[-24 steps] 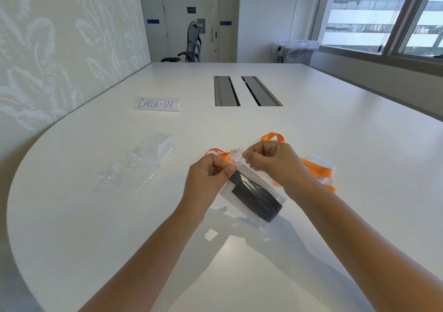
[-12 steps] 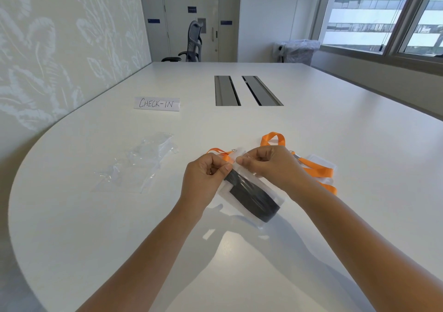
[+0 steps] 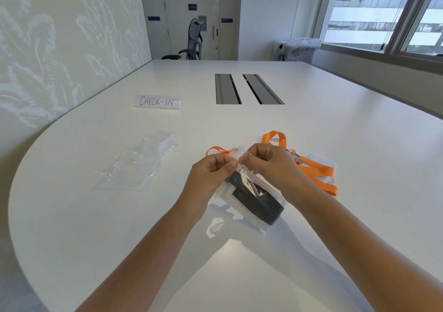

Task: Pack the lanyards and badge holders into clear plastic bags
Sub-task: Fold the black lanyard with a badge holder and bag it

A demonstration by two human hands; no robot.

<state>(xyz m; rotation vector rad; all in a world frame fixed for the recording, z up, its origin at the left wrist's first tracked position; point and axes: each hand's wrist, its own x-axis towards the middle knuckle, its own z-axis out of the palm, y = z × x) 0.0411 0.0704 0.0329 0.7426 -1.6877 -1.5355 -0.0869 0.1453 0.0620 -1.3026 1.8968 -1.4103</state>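
While both hands pinch its top, left grip [image 3: 211, 172], right grip [image 3: 268, 165], clear bag [image 3: 251, 199] hangs beneath

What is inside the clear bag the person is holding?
Inside the clear bag, a folded black lanyard lies over a whitish badge holder. Both hands, left and right, pinch the bag's top, hiding its opening.

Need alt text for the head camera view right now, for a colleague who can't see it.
Both hands, left hand and right hand, pinch the top of a clear plastic bag holding a black lanyard above a white table. Orange lanyards lie to the right, spare bags to the left.
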